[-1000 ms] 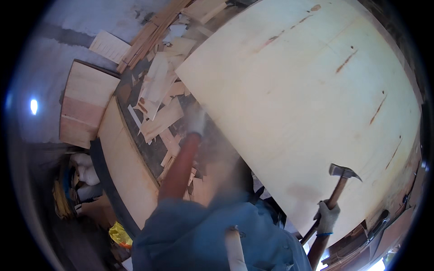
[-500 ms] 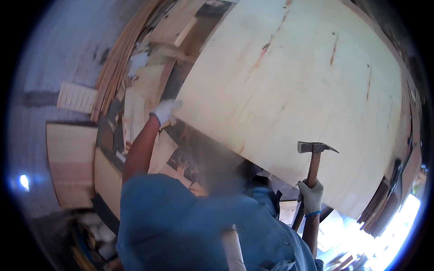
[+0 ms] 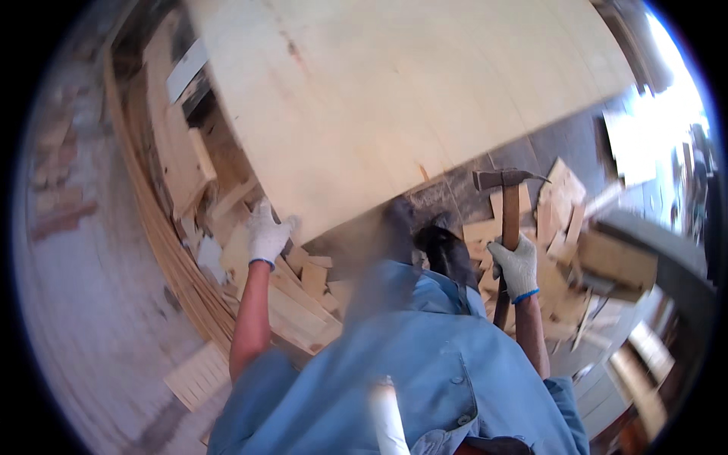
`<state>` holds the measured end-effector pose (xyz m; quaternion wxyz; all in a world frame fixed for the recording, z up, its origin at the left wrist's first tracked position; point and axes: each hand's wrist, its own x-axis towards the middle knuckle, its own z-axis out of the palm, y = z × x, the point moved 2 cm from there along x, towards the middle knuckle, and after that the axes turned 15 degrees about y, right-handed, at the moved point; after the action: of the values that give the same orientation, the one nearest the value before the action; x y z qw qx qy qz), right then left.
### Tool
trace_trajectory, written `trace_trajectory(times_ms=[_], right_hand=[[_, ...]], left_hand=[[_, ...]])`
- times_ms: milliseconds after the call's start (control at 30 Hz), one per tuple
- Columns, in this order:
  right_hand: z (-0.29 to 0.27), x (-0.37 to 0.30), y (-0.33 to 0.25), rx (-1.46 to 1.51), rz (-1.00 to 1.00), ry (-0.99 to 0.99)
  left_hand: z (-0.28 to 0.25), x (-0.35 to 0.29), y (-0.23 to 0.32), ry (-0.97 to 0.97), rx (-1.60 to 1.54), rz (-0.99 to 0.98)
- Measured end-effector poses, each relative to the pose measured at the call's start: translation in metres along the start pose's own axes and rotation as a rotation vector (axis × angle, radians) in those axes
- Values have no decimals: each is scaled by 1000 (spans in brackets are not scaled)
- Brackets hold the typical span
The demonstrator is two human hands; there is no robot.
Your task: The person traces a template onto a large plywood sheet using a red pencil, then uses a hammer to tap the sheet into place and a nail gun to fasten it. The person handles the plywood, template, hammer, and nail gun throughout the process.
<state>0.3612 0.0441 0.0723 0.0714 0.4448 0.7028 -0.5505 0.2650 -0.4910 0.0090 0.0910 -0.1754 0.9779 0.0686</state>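
Note:
A large pale plywood sheet [image 3: 394, 98] with a few brown streaks fills the upper middle. My left hand [image 3: 269, 233], in a whitish knit glove, is beside the sheet's near left corner. Its fingers are apart, and the thumb comes close to the edge; whether it touches is hard to tell. My right hand [image 3: 519, 267], gloved too, is closed round the wooden handle of a hammer [image 3: 509, 208]. The hammer stands head up, its metal head with a curved, tapering end pointing right, just off the sheet's near edge.
Wood offcuts [image 3: 303, 296] lie on the floor by my left arm, and more scrap pieces [image 3: 561, 205] lie beyond the hammer. Long thin strips [image 3: 155, 227] curve along the left. My dark shoes [image 3: 444, 246] are close to the sheet's near edge. A grey curved bar [image 3: 656, 246] is at the right.
My view has swung, so the sheet sits higher and more floor shows at the right. My right hand still grips the hammer, and my left hand remains near the sheet's corner.

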Motion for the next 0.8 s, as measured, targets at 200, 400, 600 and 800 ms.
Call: trace_trajectory(times_ms=[200,400,600,800], right_hand=[[20,-85,55,78,63,366],[144,-158,77,528,-35,613],[290,-205,114,709,377,572],[385,-243,159,669,490,480]], left_hand=[[-13,27,56,245,351,1225],[5,77,96,57,-238,1782],[21,51,195,2,-292,2177],[40,20,246,-84,-275,2502]])
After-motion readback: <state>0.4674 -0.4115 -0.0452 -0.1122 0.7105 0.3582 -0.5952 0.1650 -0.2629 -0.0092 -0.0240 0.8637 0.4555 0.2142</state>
